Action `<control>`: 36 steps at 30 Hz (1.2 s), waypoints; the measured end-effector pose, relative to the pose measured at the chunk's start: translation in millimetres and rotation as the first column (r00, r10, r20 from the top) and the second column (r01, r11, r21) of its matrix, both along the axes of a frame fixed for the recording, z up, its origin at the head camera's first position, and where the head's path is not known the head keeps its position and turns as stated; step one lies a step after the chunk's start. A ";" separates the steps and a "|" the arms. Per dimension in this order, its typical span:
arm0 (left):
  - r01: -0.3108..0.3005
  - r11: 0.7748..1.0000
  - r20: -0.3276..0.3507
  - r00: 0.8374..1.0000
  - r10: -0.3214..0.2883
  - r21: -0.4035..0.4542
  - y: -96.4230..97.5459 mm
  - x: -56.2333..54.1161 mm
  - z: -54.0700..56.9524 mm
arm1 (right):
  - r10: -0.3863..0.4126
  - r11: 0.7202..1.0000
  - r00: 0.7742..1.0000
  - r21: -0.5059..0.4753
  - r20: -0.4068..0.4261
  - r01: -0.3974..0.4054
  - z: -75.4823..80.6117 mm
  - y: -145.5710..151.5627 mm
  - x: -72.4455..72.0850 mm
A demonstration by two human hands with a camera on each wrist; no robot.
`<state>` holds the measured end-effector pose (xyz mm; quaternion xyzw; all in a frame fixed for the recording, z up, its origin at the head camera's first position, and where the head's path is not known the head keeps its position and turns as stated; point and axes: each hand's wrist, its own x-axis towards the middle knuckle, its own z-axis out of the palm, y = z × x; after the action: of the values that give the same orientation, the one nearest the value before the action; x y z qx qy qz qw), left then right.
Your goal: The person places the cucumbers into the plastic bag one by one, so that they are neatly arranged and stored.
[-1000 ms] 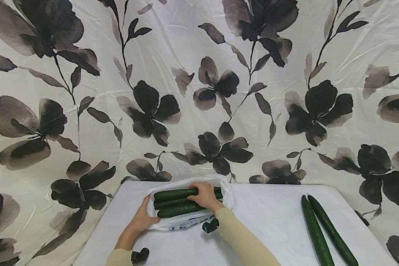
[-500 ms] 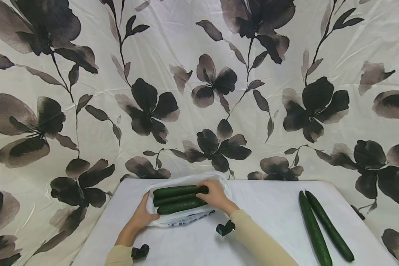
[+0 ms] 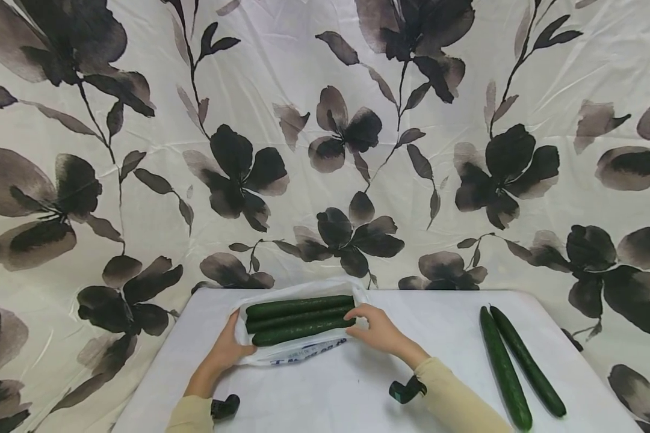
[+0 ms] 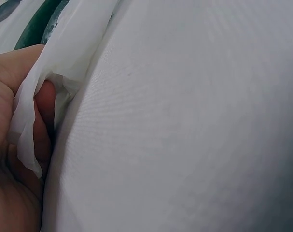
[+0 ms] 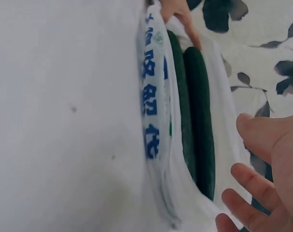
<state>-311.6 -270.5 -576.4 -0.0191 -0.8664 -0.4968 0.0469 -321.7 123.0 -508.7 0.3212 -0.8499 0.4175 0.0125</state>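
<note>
Three dark green cucumbers [image 3: 303,332] lie side by side in a white plastic bag [image 3: 265,361] with blue printed characters. The bag's mouth gapes upward on the table. My left hand [image 3: 229,343] grips the bag's left edge, and in the left wrist view the plastic passes between thumb and fingers [image 4: 47,106]. At the right end of the bag is my right hand [image 3: 381,331], fingertips overlapping the cucumber ends in the head view. In the right wrist view its fingers [image 5: 262,186] are spread and relaxed, holding nothing.
Two more cucumbers [image 3: 505,367] [image 3: 528,361] lie close together on the right side of the white table [image 3: 439,337]. Behind the table's far edge hangs a pale cloth [image 3: 281,72] with dark flowers. A small black device sits at each wrist.
My right hand has let go of the top cucumber and moved right to the bag's end. That cucumber now lies inside beside the others. My left hand keeps its grip on the bag.
</note>
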 end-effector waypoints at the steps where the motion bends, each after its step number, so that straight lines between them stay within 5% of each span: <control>1: 0.001 1.000 -0.004 1.000 -0.001 0.000 -0.4 -0.6 0.8 | -0.004 1.000 1.000 0.004 0.000 0.004 0.6 5.0 2.2; 8: 0.003 1.000 0.017 1.000 -0.003 -0.004 -1.2 -0.7 1.2 | -0.082 0.996 0.996 0.038 0.027 0.081 -1.6 46.3 23.4; 15: 0.011 1.000 -0.007 1.000 -0.011 -0.028 1.5 2.1 4.1 | -0.241 0.967 0.971 0.088 -0.004 0.240 -5.2 100.5 43.5; 24: 0.021 0.997 -0.015 1.000 -0.022 -0.075 2.0 11.3 14.8 | -0.412 0.893 0.902 0.139 -0.126 0.427 -14.7 174.2 73.8; 36: 0.037 0.996 -0.004 0.999 -0.037 -0.081 3.4 19.5 17.8 | -0.558 0.774 0.804 0.221 -0.205 0.594 -8.5 252.6 94.5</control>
<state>-292.1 -267.1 -558.6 -0.0383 -0.8851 -0.4622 0.0394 -227.2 375.6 -517.2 0.0698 -0.9540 0.2503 0.1498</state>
